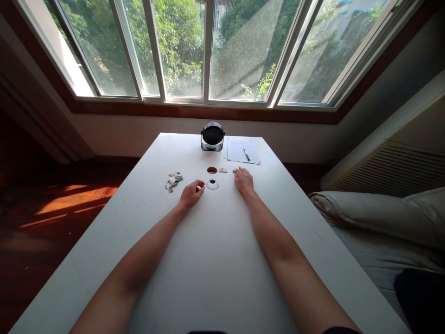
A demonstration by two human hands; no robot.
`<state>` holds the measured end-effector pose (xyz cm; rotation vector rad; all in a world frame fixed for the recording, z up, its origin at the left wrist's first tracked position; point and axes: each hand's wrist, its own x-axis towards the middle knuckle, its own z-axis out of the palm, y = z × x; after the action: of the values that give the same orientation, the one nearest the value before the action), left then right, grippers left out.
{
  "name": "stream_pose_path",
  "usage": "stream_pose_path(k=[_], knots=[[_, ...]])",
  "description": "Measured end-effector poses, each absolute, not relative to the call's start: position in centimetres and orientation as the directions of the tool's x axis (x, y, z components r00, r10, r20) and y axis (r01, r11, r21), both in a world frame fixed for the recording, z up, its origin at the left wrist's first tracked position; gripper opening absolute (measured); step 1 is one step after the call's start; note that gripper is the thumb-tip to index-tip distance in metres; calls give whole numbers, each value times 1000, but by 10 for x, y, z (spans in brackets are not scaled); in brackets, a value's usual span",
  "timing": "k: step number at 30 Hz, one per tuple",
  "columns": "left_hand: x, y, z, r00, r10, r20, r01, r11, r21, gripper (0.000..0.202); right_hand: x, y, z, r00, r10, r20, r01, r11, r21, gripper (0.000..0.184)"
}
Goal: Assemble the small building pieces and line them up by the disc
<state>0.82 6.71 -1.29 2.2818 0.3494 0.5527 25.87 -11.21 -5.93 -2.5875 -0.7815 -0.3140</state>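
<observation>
My left hand [192, 193] rests on the white table with its fingers loosely curled and a gap between thumb and fingertips; nothing shows in it. Just right of it lies a round grommet cover [212, 184] with a dark opening. To its left is a loose pile of small grey, black and tan pieces [174, 180], too small to name. My right hand [244, 180] lies palm down, its fingertips closed at a small tan piece [235, 170]. Between the hands, several small tan pieces [223, 170] sit in neat rows beside the table's round hole [212, 170].
A round black device on a stand [212, 136] is at the table's far end. Right of it, a pen [246, 154] lies on a sheet of paper [236, 147] with writing. Windows [184, 51] rise beyond the table [215, 260]. A cushioned seat [368, 211] stands at the right.
</observation>
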Motion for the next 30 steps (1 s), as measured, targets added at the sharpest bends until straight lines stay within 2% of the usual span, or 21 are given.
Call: stream_pose_path(k=[8, 18, 24, 30], knots=[[8, 69, -14, 873, 390, 293, 66, -690, 721, 17, 253, -109, -53, 777, 555, 297, 628, -717, -302, 40], [9, 70, -21, 872, 396, 289, 73, -688, 722, 17, 252, -102, -53, 793, 568, 220, 609, -751, -254, 53], [9, 70, -19, 871, 394, 295, 65, -687, 724, 17, 255, -102, -55, 813, 539, 219, 582, -764, -279, 51], [8, 67, -16, 871, 407, 275, 91, -684, 724, 17, 254, -103, -57, 787, 577, 217, 616, -747, -248, 52]])
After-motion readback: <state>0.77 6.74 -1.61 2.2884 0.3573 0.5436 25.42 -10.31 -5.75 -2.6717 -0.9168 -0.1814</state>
